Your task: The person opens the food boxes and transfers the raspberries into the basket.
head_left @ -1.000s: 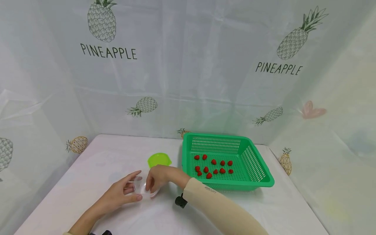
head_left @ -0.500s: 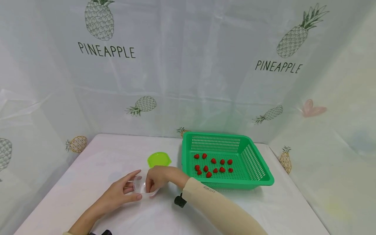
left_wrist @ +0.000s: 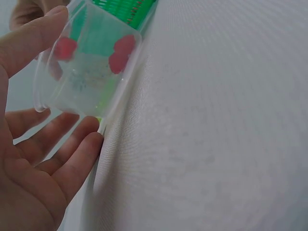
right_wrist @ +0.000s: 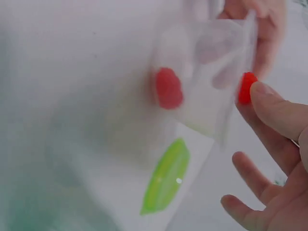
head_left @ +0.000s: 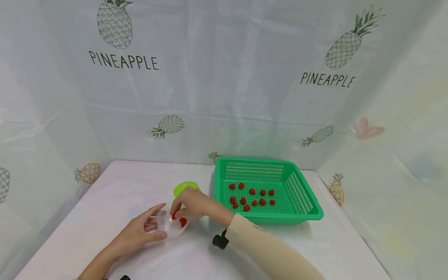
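Observation:
A clear plastic tub [head_left: 169, 228] stands on the table, with red raspberries [left_wrist: 120, 54] at its bottom. My left hand [head_left: 138, 232] holds it from the left, thumb on the near side and fingers on the far side. In the left wrist view the thumb lies by the rim. Over the tub's opening, my right hand [head_left: 193, 203] pinches one raspberry [right_wrist: 247, 87] between thumb and forefinger. The other fingers of that hand are spread in the right wrist view. Behind the tub lies a bright green lid [head_left: 185, 186], partly covered by the right hand.
A green slotted basket [head_left: 311, 194] with several raspberries [head_left: 252, 191] spread on its floor stands right of the tub. White sheeting [head_left: 224, 97] with pineapple prints hangs behind the table [head_left: 140, 175]. The right forearm passes in front of the basket.
My right hand was down inside the tub; it has risen and moved slightly back, and a raspberry now shows in its fingertips. My left hand stays at the tub.

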Demonstrator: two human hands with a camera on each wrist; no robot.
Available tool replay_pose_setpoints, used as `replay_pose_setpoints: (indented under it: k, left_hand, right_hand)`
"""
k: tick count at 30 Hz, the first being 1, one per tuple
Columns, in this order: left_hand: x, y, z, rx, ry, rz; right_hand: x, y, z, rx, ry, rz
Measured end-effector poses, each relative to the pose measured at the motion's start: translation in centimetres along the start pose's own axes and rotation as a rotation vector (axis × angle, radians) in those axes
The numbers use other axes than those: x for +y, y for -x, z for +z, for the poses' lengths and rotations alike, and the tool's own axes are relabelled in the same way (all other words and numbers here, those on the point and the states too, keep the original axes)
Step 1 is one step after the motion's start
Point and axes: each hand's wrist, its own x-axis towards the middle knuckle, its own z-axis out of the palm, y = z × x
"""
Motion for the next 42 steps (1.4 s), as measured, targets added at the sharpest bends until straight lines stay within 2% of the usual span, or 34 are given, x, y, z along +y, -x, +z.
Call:
replay_pose_setpoints:
  k: [4,10,13,20,23,29,36,42]
  left_hand:
    - [-0.1,0.0,-0.1,0.003,-0.010,-0.012]
    - [0.0,0.0,0.1,0.004,-0.012,-0.011]
    - [0.0,0.0,0.1,0.007,-0.017,0.000]
    - [-0.1,0.0,0.0,0.012,-0.029,0.015]
    - [-0.1,0.0,0.0,0.011,-0.030,0.009]
    - [0.1,0.0,0.0,0.015,-0.030,-0.004]
    - [0.1,0.2,-0.1,0.017,-0.017,-0.006]
    - [0.0,0.0,0.0,0.005,-0.013,0.008]
  right_hand:
    - [0.3,1.1,-1.4,0.076,-0.037,-0.033]
    - [1.3,4.3,-4.2,0.115,-0.130,-0.022]
    - [2.6,6.5,-5.5,0.152,-0.174,0.002]
    - [6.8,12.0,-7.5,0.253,-0.114,0.106]
    - [8.7,14.3,-7.4,0.287,-0.089,0.153]
    - [12.1,17.7,-6.5,0.301,-0.058,0.173]
    - [14.7,18.9,-5.2,0.240,-0.035,0.213]
    - [15.8,19.3,-4.0,0.189,-0.072,0.235]
